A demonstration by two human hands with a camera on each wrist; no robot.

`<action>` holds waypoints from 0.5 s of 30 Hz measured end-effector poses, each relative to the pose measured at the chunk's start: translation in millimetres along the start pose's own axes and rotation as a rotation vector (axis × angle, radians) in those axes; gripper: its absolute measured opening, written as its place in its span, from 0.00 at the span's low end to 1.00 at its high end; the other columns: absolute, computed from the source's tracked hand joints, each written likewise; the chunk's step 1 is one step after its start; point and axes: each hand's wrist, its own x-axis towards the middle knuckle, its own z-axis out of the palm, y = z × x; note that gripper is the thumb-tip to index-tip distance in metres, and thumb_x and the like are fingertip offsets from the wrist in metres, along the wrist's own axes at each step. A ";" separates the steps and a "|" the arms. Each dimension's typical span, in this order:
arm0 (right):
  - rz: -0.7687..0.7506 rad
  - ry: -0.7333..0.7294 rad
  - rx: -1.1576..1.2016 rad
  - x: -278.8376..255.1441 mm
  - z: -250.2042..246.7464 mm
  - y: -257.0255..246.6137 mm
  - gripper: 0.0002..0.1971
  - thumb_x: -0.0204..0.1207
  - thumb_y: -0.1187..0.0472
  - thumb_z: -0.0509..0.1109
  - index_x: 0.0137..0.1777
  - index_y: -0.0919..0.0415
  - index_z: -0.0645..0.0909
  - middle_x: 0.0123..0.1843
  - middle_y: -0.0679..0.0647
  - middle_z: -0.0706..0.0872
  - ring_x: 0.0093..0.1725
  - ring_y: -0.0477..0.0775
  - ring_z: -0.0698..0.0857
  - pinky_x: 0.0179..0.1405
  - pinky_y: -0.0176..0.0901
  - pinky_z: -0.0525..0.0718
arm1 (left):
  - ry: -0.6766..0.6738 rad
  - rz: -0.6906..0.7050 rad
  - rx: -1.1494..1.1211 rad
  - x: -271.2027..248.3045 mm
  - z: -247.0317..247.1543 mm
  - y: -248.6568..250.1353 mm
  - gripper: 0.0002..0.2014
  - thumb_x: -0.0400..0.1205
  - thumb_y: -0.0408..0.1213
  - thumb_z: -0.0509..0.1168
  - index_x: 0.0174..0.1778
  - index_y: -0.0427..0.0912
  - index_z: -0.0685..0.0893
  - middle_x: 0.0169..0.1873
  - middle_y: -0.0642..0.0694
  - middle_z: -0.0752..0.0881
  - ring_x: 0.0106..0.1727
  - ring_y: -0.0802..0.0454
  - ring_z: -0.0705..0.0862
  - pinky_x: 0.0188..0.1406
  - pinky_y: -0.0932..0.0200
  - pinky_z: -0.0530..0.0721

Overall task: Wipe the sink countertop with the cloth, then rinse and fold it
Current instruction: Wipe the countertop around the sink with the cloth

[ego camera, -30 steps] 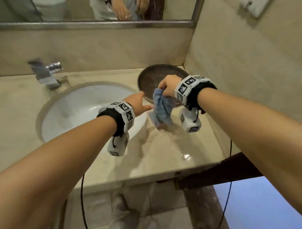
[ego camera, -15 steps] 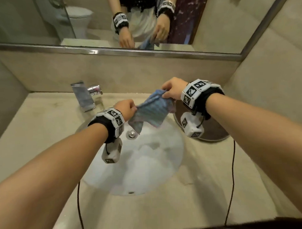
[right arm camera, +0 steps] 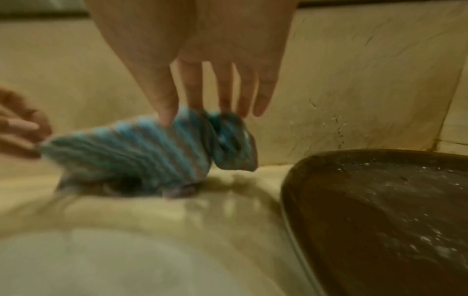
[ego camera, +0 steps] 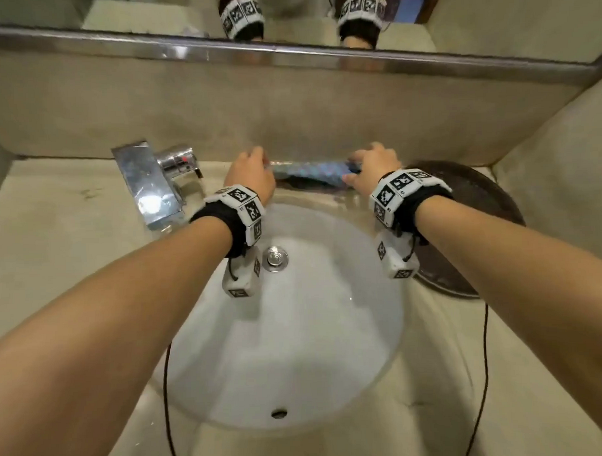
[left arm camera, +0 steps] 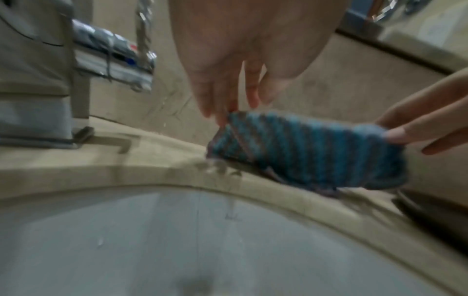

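Right now my left hand [ego camera: 253,175] and right hand [ego camera: 372,172] each pinch an end of the blue cloth [ego camera: 311,169], stretched along the far countertop [ego camera: 54,236] behind the sink [ego camera: 297,347]. Its bunched right end could flop onto the wet dark tray [ego camera: 476,201] just beside it, or my thin grip could slip. Motion blur hides the folds.

Blue-striped cloth [left arm camera: 303,152], white sink [ego camera: 290,347] (brown tray [right arm camera: 380,210] beside)
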 end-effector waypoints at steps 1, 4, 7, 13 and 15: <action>-0.001 -0.041 -0.008 3.8 10.5 4.7 0.25 0.78 0.51 0.66 0.75 0.54 0.72 0.77 0.62 0.69 0.76 0.67 0.68 0.74 0.56 0.69 | -0.031 0.041 0.046 2.1 11.1 -3.6 0.15 0.83 0.32 0.57 0.64 0.35 0.77 0.64 0.32 0.78 0.65 0.36 0.78 0.62 0.49 0.75; -0.070 -0.145 0.011 13.6 39.0 13.2 0.31 0.79 0.51 0.65 0.80 0.56 0.62 0.80 0.63 0.64 0.79 0.67 0.63 0.79 0.53 0.62 | -0.166 0.176 0.120 5.7 40.0 -6.8 0.20 0.83 0.32 0.56 0.71 0.36 0.74 0.74 0.33 0.70 0.73 0.36 0.72 0.69 0.48 0.72; -0.089 -0.232 -0.123 22.1 59.9 16.4 0.38 0.79 0.44 0.62 0.84 0.55 0.50 0.85 0.64 0.49 0.83 0.71 0.50 0.84 0.56 0.48 | -0.355 0.209 0.276 10.6 61.5 -3.2 0.26 0.85 0.37 0.54 0.81 0.44 0.61 0.82 0.29 0.52 0.82 0.32 0.55 0.81 0.47 0.58; -0.102 -0.271 -0.167 33.1 63.5 12.3 0.40 0.80 0.42 0.58 0.84 0.54 0.42 0.86 0.62 0.42 0.84 0.70 0.42 0.83 0.57 0.45 | -0.304 0.155 0.348 20.0 68.4 -0.5 0.25 0.87 0.40 0.47 0.83 0.46 0.55 0.82 0.30 0.50 0.83 0.32 0.51 0.81 0.43 0.56; -0.116 -0.276 -0.167 34.5 63.0 3.0 0.39 0.81 0.43 0.58 0.84 0.54 0.42 0.86 0.62 0.42 0.84 0.70 0.43 0.83 0.56 0.44 | -0.283 0.112 0.362 20.9 65.4 -4.2 0.25 0.88 0.40 0.47 0.83 0.46 0.55 0.82 0.30 0.50 0.83 0.33 0.51 0.81 0.43 0.56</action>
